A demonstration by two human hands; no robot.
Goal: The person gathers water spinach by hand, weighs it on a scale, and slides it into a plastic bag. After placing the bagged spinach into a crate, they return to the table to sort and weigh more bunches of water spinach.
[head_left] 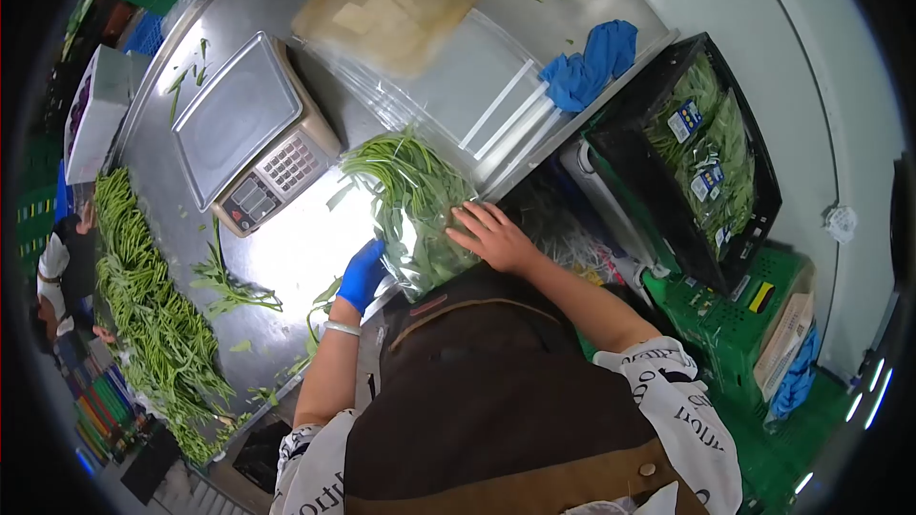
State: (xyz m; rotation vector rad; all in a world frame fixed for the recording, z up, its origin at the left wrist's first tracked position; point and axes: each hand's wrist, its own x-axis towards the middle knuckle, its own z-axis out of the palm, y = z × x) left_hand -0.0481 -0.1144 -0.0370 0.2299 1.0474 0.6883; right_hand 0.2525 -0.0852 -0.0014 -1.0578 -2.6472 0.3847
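A clear plastic bag (pixel 417 246) packed with leafy green stems (pixel 405 167) lies at the table's near edge, against my apron. The stem ends stick out of its far end. My left hand (pixel 363 275), in a blue glove, grips the bag's left side, its fingertips partly hidden. Bare and with fingers stretched apart, my right hand (pixel 498 238) rests on the bag's right side. To the left, loose greens (pixel 229 281) lie on the metal table (pixel 315 272). A stack of flat clear bags (pixel 448 86) lies just beyond the filled one.
A weighing scale (pixel 243 129) stands left of centre, with a long heap of greens (pixel 143 296) along the left edge. Blue gloves (pixel 593 65) lie at the right edge. Right of me, a black crate (pixel 596 138) of labelled bags sits above a green crate (pixel 716 324). Another person's hand (pixel 86 217) shows far left.
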